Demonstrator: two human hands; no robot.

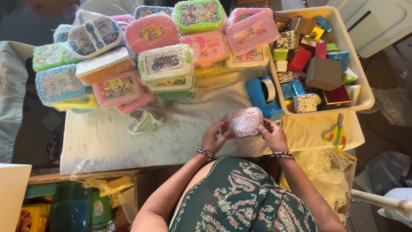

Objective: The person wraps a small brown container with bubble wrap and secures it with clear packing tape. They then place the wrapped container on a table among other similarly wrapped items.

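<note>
While both hands grip it, a small pink bundle [245, 121] in bubble wrap sits just above the cloth-covered desk [128, 141]. The left hand [213, 138] clasps its near left corner; the right hand [273, 135] pinches its right edge. Just beyond it lies a blue tape dispenser [262, 96]. To the right stands a cream tub [352, 60] of small boxes, red, brown, blue and patterned. Scissors [337, 134] with yellow-green handles lie below the tub. At the back of the desk, wrapped lunch boxes [165, 64] are stacked, pink, green, blue and yellow, each with a rounded picture label on its lid.
</note>
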